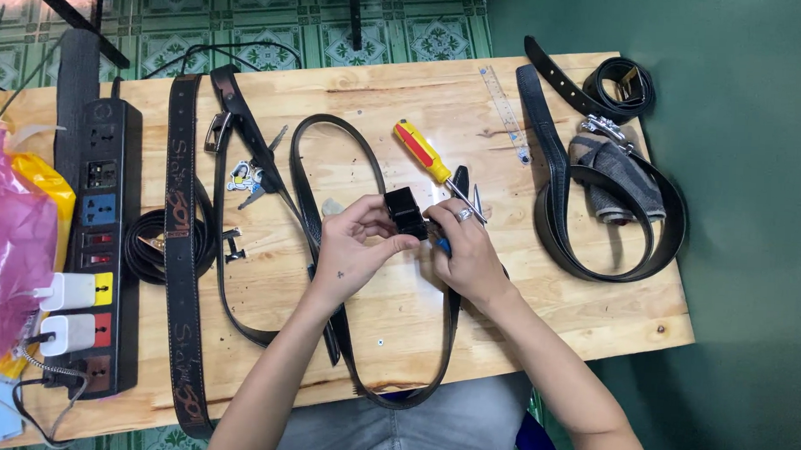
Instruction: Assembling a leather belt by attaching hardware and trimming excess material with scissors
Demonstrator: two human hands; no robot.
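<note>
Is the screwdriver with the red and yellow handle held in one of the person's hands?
No, the red and yellow screwdriver lies on the wooden table, while the left hand and right hand hold a small black buckle.

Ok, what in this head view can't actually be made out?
- Black buckle: its lower part is covered by the left hand and right hand.
- Blue item under the right hand: mostly hidden, kind unclear.
- Belt loop: passes over the table edge.
- Pink bag: cut off by the left frame edge.
</note>
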